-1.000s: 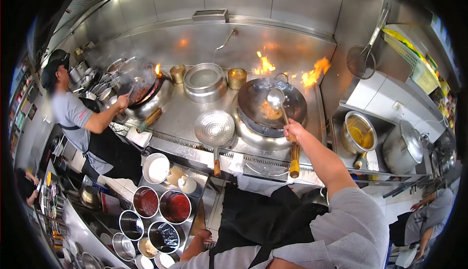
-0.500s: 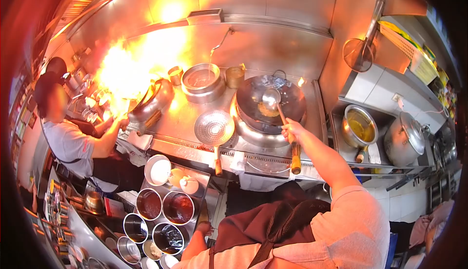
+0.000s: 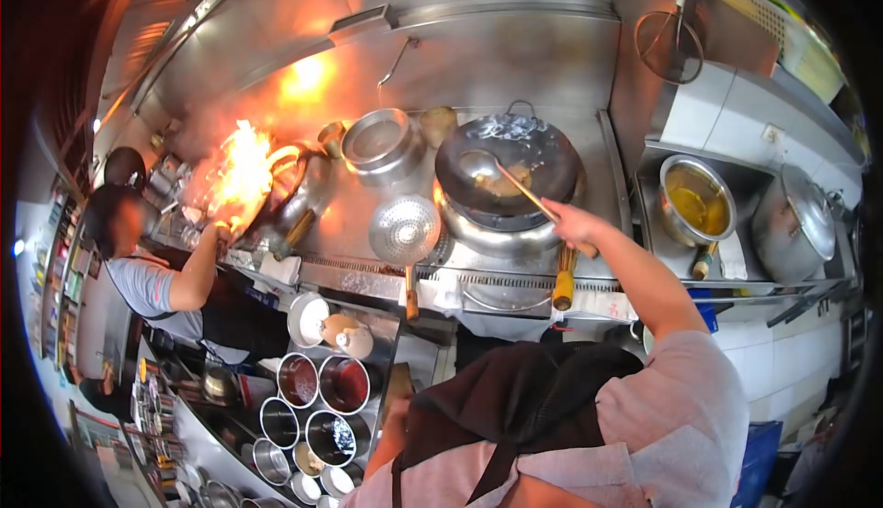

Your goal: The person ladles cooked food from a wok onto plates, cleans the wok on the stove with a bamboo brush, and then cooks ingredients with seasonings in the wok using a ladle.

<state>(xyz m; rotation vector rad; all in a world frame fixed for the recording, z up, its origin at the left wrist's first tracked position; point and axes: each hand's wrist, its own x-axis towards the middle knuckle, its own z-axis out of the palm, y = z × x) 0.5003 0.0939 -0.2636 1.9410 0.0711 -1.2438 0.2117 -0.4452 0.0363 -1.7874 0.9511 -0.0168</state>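
My right hand (image 3: 572,225) is closed round the wooden handle of a ladle (image 3: 478,164). The ladle's bowl rests inside a dark wok (image 3: 552,160), beside a small heap of brown food (image 3: 511,179). A bamboo brush (image 3: 564,285) stands just below that hand. Low beside my apron, my left hand (image 3: 397,405) is near the sauce counter's edge; its fingers are too unclear to make out. A perforated strainer (image 3: 405,229) lies left of the wok, with its handle toward me.
At the left, a co-worker (image 3: 152,282) holds a flaming wok (image 3: 299,181). Sauce pots (image 3: 345,385) stand on the lower-left counter. A metal pot (image 3: 379,144) sits between the woks. On the right are an oil pot (image 3: 697,200) and a lidded pot (image 3: 793,223).
The ladle has swung to the wok's left side, and my right hand has shifted slightly right and up. Flames flared at the co-worker's wok, then shrank; those behind my wok are gone.
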